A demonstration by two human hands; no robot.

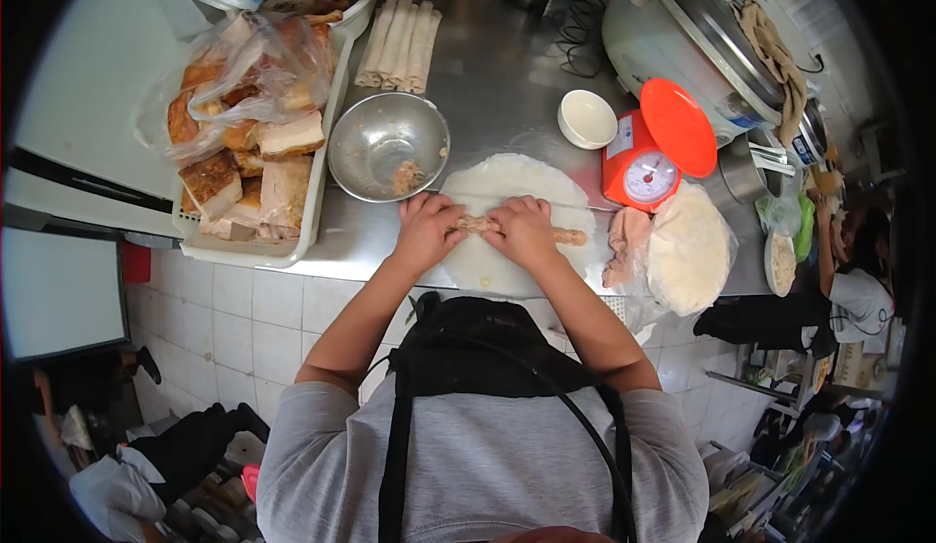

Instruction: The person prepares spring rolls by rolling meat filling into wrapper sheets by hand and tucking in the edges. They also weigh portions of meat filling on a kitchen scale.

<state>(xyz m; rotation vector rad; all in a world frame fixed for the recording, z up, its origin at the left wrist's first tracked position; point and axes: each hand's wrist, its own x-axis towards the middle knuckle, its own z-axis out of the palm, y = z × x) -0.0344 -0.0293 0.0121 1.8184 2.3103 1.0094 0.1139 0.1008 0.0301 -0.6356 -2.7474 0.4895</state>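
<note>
A strip of pinkish minced filling (569,237) lies across a thin, round white wrapper sheet (507,174) on the steel table. My left hand (429,233) has its fingers curled on the left end of the strip. On its middle, my right hand (524,231) presses with bent fingers, and some filling shows between the two hands. The right end of the strip sticks out past my right hand. Just beyond my left hand is a steel bowl (375,134) with a small lump of filling inside. A stack of round wrappers (688,251) lies to the right.
A white tray (320,168) of roasted meat chunks (213,184) stands left, under a plastic bag. Rolled white wrappers (398,44) lie behind the bowl. Rightward are a white bowl (587,119), a red scale (641,168), a pink cloth-like piece (627,241) and a large pot (673,46). Other people work nearby.
</note>
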